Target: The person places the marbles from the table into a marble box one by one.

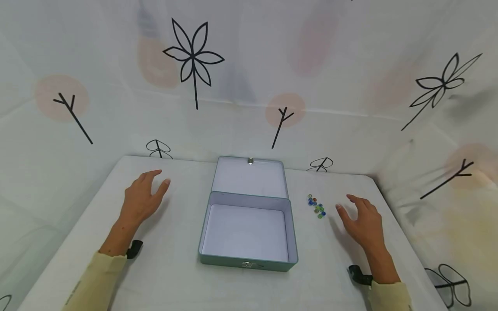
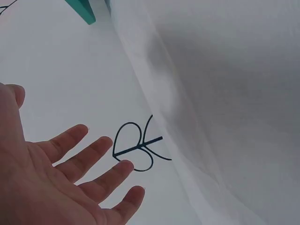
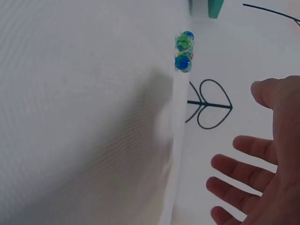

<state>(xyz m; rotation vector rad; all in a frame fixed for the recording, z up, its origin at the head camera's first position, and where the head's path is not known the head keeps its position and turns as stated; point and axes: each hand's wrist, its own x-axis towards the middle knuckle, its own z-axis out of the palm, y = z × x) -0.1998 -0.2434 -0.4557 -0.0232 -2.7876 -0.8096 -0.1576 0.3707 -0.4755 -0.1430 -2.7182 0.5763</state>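
Left hand [image 1: 142, 198] and right hand [image 1: 362, 223] spread empty, a nudge could scatter the round multicoloured glass marbles [image 1: 317, 210] at the latter's ten o'clock.

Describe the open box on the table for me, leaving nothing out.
The box is a shallow rectangle, green outside and whitish inside, apparently painted metal. Its lid is open at the far side, tipped back away from the person; whether it lies flat is unclear. A silvery clasp sits on the front wall, with a matching catch at the lid's far edge. The visible inner floor is bare. It rests on the white-covered table between the left hand and right hand, touched by neither.
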